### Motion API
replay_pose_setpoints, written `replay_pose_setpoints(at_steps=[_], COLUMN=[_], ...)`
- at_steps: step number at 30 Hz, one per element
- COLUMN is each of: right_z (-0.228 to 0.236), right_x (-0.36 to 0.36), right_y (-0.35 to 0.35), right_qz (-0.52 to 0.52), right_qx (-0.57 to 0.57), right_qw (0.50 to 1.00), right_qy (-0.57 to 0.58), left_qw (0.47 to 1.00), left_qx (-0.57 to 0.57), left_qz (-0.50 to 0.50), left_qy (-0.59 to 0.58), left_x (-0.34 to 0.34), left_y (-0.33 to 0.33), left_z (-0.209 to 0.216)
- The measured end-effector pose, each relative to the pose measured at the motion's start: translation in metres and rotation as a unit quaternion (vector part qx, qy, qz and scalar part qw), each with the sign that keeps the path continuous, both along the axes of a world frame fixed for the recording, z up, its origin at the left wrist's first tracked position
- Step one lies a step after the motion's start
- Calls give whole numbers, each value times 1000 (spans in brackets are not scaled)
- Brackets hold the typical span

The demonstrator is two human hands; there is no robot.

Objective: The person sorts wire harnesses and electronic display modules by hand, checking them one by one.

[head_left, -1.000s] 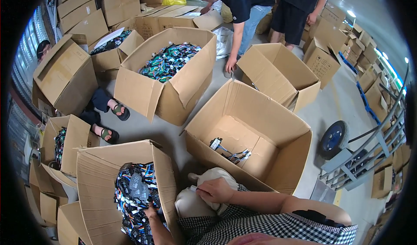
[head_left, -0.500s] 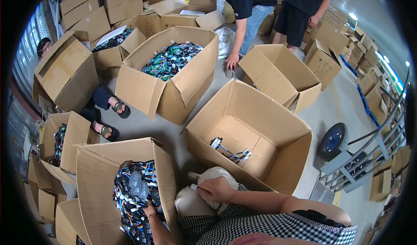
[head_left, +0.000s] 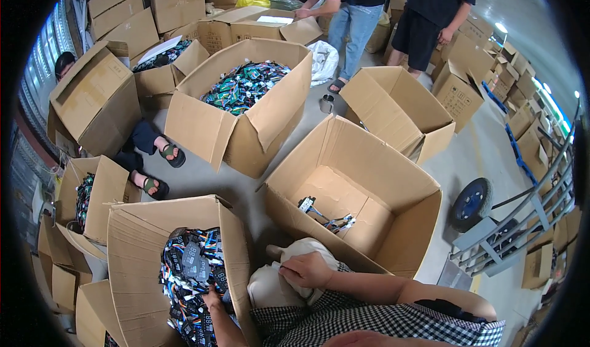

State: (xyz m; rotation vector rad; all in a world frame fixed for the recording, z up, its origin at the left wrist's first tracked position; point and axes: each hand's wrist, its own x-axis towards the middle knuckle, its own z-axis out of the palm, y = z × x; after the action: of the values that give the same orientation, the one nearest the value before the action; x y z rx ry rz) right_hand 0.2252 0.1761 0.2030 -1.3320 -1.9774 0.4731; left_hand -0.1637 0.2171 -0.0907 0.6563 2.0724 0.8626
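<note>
My left hand (head_left: 212, 298) reaches into a cardboard box (head_left: 138, 248) at the lower left. It touches a pile of black display boards with coloured wires (head_left: 193, 264); its fingertips are partly hidden among them. My right hand (head_left: 307, 269) is closed above my light-trousered knee, at the near wall of a second box. A small white piece (head_left: 276, 265) shows at its fingertips, too small to name. That second, larger box (head_left: 399, 193) holds a few wired parts (head_left: 329, 215) on its floor.
Beyond stands a box (head_left: 270, 126) heaped with green circuit boards (head_left: 243, 86). An open box (head_left: 393, 110) and a metal cup (head_left: 327, 103) are at the back. A hand truck (head_left: 513, 224) stands at right. A person sits at left; two people stand at the back.
The bending person at the back has straightened and moved their hand from the cup to a box behind; the cup stays on the floor. My hands have hardly moved.
</note>
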Motion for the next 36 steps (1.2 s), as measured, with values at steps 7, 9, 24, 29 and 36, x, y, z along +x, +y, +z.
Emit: replay_pose_setpoints(at_steps=[7,9,24,29,36], right_z=[3,2,4,3,2], right_x=[1,1,0,1,3], right_y=[1,1,0,2,-1], right_qz=[-7,-7,-6,-9,-20], right_qx=[8,14,7,12,10], right_qw=[1000,1000,1000,1000,999], right_qy=[-7,-7,-19,-14,-23], left_qw=[1000,1000,999,998,997], left_qx=[6,20,9,3,25], left_qz=[2,4,-25,4,-12], left_qy=[-18,-16,-42,-56,-74], left_x=[5,6,4,5,6], left_y=[1,-1,-1,3,7], left_z=[2,4,7,0,-19])
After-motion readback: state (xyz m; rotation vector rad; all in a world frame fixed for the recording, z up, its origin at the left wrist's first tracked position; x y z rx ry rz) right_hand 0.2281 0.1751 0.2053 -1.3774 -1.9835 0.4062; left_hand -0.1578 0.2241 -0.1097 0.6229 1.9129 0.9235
